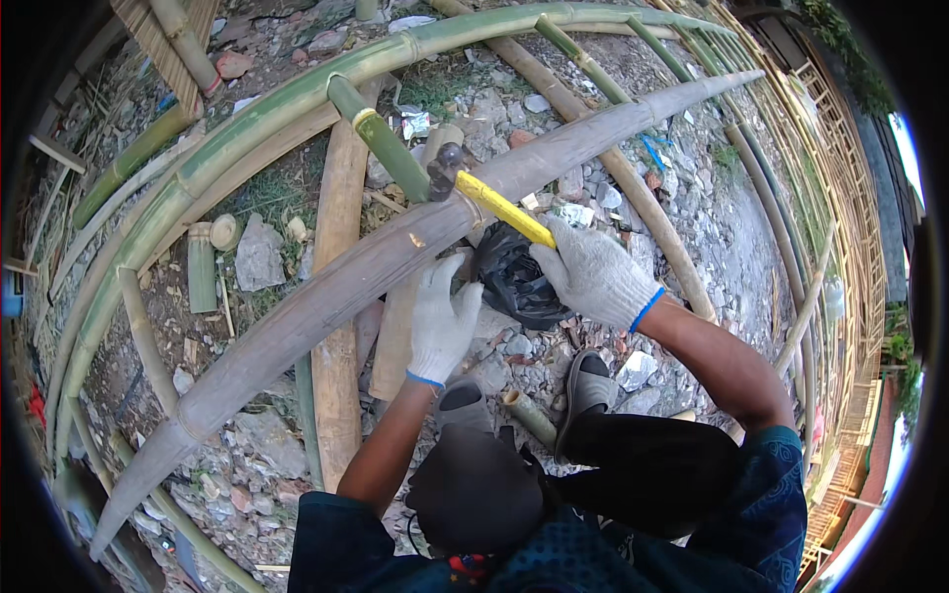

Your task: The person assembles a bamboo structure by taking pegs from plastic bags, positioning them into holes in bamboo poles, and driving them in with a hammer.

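My right hand (601,267), in a white knit glove with a blue cuff, is closed round the yellow handle of a hammer (504,210). The dark hammer head (447,170) is at the lower end of a short green bamboo rung (381,138), where it meets a thick grey bamboo pole (341,277). My left hand (442,321), gloved alike, is open against the near side of that pole, fingers and thumb apart. Behind it, the rung's upper end joins a long curved green bamboo pole (297,91).
A crumpled black plastic bag (524,282) lies between my hands on rubble. Wooden planks (339,217) and a bamboo pole (657,217) pass under the frame. Short bamboo offcuts (202,272) lie left, another (529,417) beside my sandal (590,390). Bamboo lattice (840,277) stands right.
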The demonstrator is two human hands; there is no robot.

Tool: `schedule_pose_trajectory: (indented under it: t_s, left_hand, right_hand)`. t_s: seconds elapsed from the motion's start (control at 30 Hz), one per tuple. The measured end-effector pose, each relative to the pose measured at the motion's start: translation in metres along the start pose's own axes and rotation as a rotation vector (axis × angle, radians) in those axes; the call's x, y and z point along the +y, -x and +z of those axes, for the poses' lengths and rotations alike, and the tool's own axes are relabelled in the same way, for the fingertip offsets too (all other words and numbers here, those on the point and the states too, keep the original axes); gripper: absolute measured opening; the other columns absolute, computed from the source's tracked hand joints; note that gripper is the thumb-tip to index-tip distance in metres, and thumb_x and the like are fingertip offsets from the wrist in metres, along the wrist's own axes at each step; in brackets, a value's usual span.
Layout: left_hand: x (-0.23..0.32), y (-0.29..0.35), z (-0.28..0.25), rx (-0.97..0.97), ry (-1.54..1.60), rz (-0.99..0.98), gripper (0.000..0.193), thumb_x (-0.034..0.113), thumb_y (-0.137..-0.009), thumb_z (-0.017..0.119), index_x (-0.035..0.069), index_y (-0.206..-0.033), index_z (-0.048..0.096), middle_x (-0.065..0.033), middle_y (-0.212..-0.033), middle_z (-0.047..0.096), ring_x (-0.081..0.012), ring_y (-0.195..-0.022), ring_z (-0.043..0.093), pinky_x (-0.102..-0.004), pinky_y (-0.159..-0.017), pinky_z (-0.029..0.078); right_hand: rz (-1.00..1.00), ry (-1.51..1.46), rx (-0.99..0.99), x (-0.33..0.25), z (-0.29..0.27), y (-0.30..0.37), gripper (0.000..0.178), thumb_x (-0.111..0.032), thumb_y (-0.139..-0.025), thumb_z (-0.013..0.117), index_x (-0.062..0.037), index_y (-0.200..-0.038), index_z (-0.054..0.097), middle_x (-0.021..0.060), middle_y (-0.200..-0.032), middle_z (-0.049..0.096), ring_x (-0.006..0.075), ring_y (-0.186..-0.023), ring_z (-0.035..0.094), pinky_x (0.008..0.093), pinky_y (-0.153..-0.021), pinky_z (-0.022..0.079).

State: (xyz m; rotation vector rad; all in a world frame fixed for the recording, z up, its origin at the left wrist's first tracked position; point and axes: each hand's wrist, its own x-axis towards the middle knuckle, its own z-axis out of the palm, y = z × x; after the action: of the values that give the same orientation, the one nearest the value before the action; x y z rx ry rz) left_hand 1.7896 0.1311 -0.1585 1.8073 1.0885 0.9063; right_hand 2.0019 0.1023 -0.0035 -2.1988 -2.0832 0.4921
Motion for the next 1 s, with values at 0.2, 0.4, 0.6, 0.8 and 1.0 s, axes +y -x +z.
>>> schedule_pose_trajectory:
  t_s: [0.2, 0.4, 0.6, 0.8, 1.0]
  left_hand:
    - [-0.01, -0.046, 0.04, -0.285, -0.197, -0.015, 0.09, 0.039, -0.084, 0.082, 0.001, -0.155, 0.041, -0.0301, -0.155, 0.043, -0.0468, -0.142, 0.046, -0.0522, -0.115, 0.043]
    - [-0.02, -0.088, 0.067, -0.565, -0.208, -0.066, 0.035, 0.026, -0.093, 0.07, 0.005, -0.12, 0.066, -0.0241, -0.106, 0.074, -0.0448, -0.104, 0.07, -0.0552, -0.091, 0.055]
    - [0.021, -0.12, 0.085, -0.588, 0.037, 0.085, 0.027, 0.023, -0.101, 0.059, 0.002, -0.114, 0.069, -0.027, -0.106, 0.072, -0.0469, -0.104, 0.068, -0.0515, -0.087, 0.054]
    - [0.109, -0.144, 0.101, -0.779, 0.327, -0.008, 0.041, 0.017, -0.101, 0.058, -0.01, -0.132, 0.062, -0.0309, -0.116, 0.071, -0.0439, -0.116, 0.068, -0.0424, -0.101, 0.051]
    - [0.176, -0.177, 0.145, -0.89, 0.261, -0.004, 0.049, 0.013, -0.093, 0.062, -0.004, -0.138, 0.059, -0.0331, -0.117, 0.069, -0.0471, -0.112, 0.068, -0.0451, -0.097, 0.052]
  right_hand:
    - [0.064, 0.057, 0.055, 0.003, -0.06, -0.004, 0.033, -0.033, -0.107, 0.059, 0.0005, -0.109, 0.061, 0.0255, -0.081, 0.067, 0.0447, -0.077, 0.07, 0.0541, -0.07, 0.053]
    - [0.24, 0.31, 0.16, 0.052, -0.109, 0.007, 0.036, -0.037, -0.107, 0.059, -0.0016, -0.102, 0.06, 0.0229, -0.082, 0.067, 0.0431, -0.081, 0.07, 0.0543, -0.074, 0.052]
    - [0.28, 0.448, 0.364, 0.174, -0.154, 0.03, 0.035, -0.037, -0.109, 0.06, -0.0025, -0.107, 0.062, 0.0199, -0.078, 0.064, 0.0377, -0.072, 0.066, 0.0488, -0.067, 0.048]
    - [0.423, 0.493, 0.496, 0.322, -0.17, 0.0, 0.048, -0.047, -0.11, 0.053, -0.0005, -0.106, 0.065, 0.0245, -0.081, 0.067, 0.0419, -0.073, 0.067, 0.0526, -0.071, 0.049]
    - [0.804, 0.275, 0.341, 0.49, -0.138, -0.015, 0.055, -0.049, -0.107, 0.05, 0.0031, -0.108, 0.068, 0.031, -0.1, 0.073, 0.0488, -0.099, 0.07, 0.0571, -0.09, 0.052]
